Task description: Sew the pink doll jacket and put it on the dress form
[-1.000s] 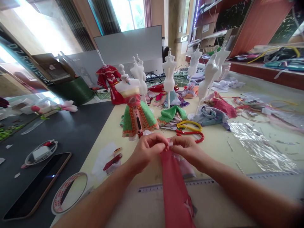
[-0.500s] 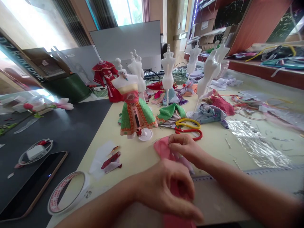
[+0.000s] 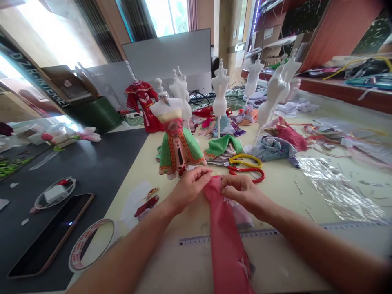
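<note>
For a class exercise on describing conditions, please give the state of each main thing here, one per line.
Long coral-red fabric strip: spread lengthwise
Left hand: fingertips together; grip on strip unclear
Right hand: pinching the strip
Yellow-and-red-handled metal scissors: lying down, unheld
Black rectangular phone: face up, screen dark
Transparent straight ruler: flat, partly covered
White boxy plug adapter: cable looped around it
Central white mannequin: upright, undressed
Green orange-trimmed skirt: flared, hanging
</note>
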`<state>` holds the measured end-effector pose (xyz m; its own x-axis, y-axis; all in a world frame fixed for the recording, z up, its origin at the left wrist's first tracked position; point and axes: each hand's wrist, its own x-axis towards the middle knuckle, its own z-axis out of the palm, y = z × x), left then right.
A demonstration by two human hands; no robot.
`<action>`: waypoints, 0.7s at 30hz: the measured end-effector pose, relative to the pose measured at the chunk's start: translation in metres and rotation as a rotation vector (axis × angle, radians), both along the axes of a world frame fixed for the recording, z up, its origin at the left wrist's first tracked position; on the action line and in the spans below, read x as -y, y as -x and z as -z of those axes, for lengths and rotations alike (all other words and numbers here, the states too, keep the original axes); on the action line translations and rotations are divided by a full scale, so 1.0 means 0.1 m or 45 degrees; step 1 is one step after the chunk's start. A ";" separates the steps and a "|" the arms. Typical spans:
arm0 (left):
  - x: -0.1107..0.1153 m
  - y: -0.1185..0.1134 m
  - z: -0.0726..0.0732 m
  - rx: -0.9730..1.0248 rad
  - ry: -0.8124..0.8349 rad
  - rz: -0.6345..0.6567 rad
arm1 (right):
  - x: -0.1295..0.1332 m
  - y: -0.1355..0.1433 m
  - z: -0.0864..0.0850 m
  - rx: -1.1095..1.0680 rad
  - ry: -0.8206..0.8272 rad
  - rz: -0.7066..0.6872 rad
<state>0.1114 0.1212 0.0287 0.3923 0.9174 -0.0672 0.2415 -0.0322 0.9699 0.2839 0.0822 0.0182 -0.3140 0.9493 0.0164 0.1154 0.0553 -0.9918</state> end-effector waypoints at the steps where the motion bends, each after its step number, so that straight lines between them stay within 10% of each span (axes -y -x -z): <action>1: 0.01 0.00 -0.01 0.021 0.025 0.018 | 0.00 0.00 0.00 0.008 -0.004 0.001; 21: -0.01 -0.04 0.11 0.032 -0.100 -0.106 | -0.01 0.02 0.06 0.096 0.136 0.034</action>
